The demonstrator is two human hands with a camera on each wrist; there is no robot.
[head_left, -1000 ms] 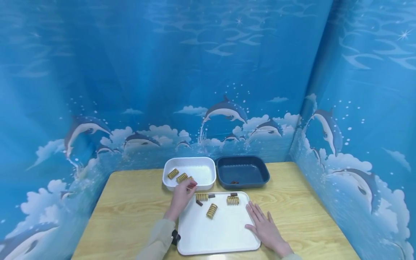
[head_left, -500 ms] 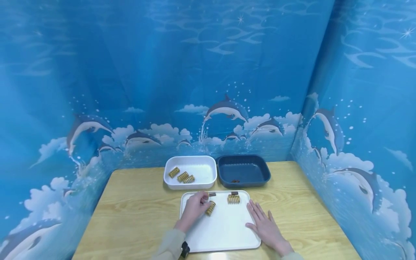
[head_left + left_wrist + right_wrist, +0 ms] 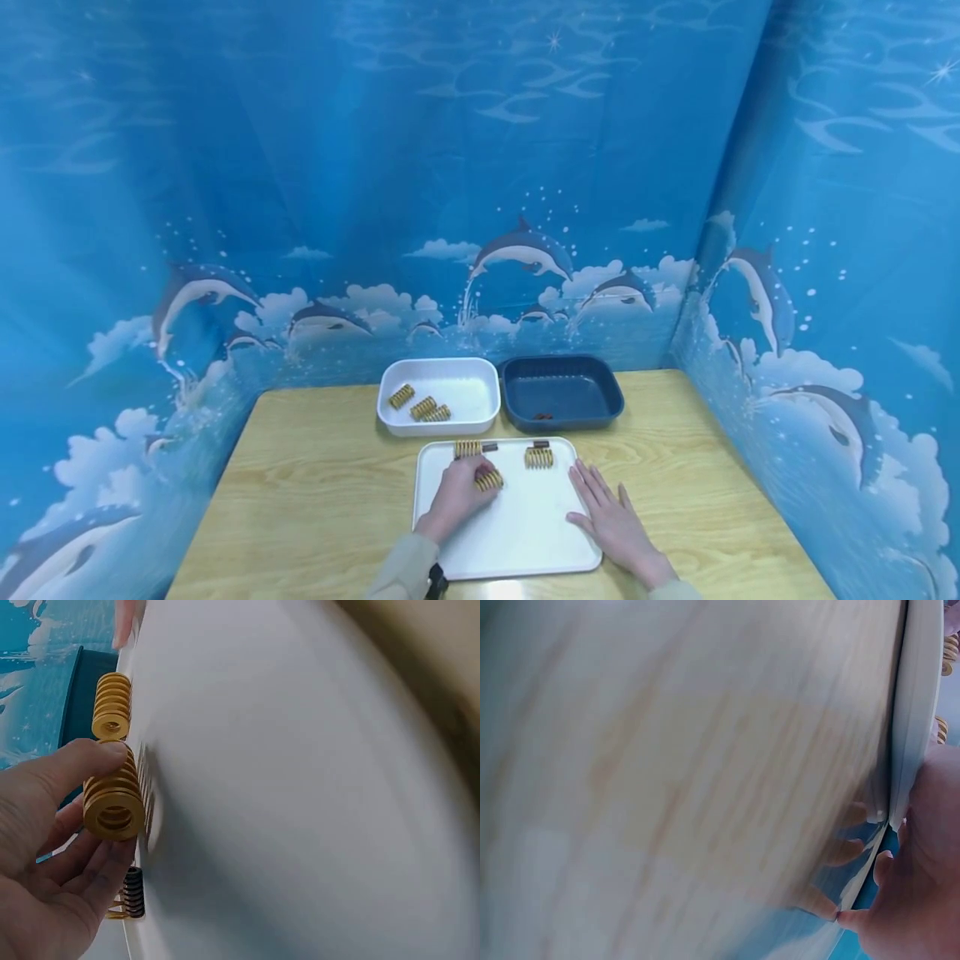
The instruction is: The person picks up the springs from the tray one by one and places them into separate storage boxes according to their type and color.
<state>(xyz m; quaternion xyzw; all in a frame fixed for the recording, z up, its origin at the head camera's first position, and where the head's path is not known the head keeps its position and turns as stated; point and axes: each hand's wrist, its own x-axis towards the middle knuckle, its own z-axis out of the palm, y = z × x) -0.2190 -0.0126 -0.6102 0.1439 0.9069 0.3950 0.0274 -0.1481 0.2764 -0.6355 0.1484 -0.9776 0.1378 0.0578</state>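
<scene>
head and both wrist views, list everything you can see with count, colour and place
table: one, wood-toned, under everything
backdrop: blue with dolphins, behind and beside the table
tray: one, white, on the table
white box: one, white, beyond the tray, left
navy box: one, dark blue, beyond the tray, right
gold springs: six, gold; three in white box, two on tray, one held
small springs: at least two, dark, on the tray
small pieces: count unclear, reddish brown, in navy box
wristband: one, black, left wrist
sleeves: two, pale
left hand: one, gripping a gold spring
right hand: one, at tray's right edge
</scene>
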